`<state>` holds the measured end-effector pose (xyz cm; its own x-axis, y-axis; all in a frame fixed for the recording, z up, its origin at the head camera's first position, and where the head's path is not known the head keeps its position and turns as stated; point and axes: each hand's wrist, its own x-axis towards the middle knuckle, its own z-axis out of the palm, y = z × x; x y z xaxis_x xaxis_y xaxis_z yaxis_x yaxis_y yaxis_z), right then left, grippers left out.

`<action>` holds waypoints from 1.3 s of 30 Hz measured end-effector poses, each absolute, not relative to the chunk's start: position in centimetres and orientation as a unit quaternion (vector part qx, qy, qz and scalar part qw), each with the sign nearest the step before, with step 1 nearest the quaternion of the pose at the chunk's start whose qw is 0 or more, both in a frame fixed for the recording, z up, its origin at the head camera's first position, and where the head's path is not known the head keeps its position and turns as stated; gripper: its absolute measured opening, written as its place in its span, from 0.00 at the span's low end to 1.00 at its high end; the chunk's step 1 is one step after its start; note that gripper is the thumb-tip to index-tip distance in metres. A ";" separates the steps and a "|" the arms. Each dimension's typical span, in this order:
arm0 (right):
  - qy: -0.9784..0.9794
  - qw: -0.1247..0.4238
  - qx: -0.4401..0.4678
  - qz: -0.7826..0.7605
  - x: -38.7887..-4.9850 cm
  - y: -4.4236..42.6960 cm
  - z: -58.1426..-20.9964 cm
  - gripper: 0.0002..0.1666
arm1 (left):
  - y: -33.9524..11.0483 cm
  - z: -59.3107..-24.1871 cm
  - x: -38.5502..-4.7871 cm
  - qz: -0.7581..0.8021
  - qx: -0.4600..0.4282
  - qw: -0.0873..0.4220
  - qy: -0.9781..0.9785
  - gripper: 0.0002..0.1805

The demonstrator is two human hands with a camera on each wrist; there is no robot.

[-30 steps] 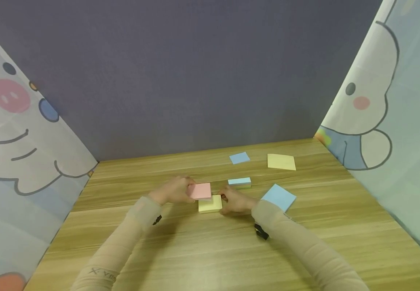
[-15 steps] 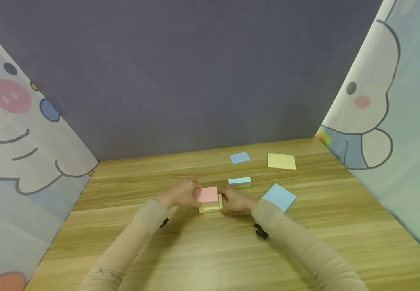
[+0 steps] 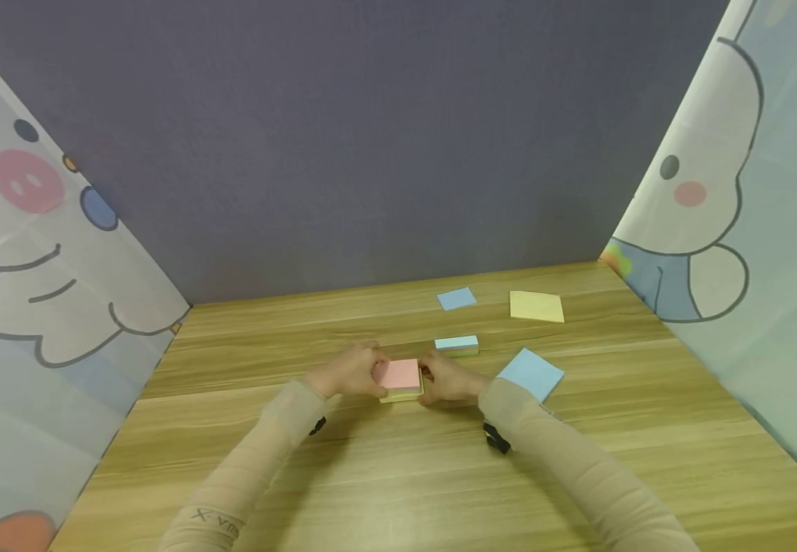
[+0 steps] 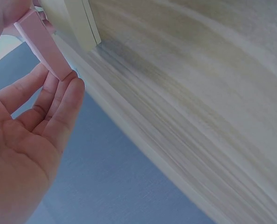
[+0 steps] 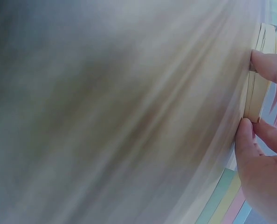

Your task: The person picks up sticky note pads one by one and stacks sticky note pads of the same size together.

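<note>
A pink sticky-note pad (image 3: 399, 374) is pinched between the thumb and fingers of my left hand (image 3: 353, 371). It hovers over a yellow sticky-note pad (image 3: 400, 397), covering most of it in the head view. A small gap between the pink pad (image 4: 44, 45) and the yellow pad (image 4: 78, 21) shows in the left wrist view. My right hand (image 3: 449, 379) grips the yellow pad at its right end. In the right wrist view, thumb and fingers hold the edges of that yellow pad (image 5: 255, 95), which lies on the wooden table (image 3: 398, 475).
Just behind my right hand stands a thick block of sticky notes with a light blue top (image 3: 456, 345); its side has coloured layers. A blue pad (image 3: 532, 373) lies by my right wrist. Farther back are a small blue note (image 3: 456, 298) and a yellow pad (image 3: 536, 306).
My left hand has carried the pink pad rightward and slightly toward me, from overlapping the yellow pad's back left to over most of it. My right hand has stayed on the yellow pad.
</note>
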<state>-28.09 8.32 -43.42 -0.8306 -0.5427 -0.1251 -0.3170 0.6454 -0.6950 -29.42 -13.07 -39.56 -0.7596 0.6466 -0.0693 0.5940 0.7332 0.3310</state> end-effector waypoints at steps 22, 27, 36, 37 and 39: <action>0.901 0.149 -0.242 -0.328 -28.2 8.3 -43.7 0.28 | -12.6 -40.7 -29.4 0.126 0.350 0.086 0.924 0.27; 0.901 0.147 -0.242 -0.329 -28.2 8.3 -43.6 0.28 | -12.6 -40.9 -29.5 0.131 0.346 0.088 0.925 0.27; 0.899 0.156 -0.237 -0.334 -28.2 8.3 -43.4 0.23 | -12.4 -40.8 -29.3 0.131 0.340 0.091 0.927 0.27; 0.899 0.156 -0.237 -0.334 -28.2 8.3 -43.4 0.23 | -12.3 -40.8 -29.3 0.129 0.338 0.092 0.928 0.27; 0.898 0.157 -0.239 -0.333 -28.2 8.3 -43.5 0.23 | -12.3 -40.8 -29.2 0.126 0.336 0.093 0.929 0.27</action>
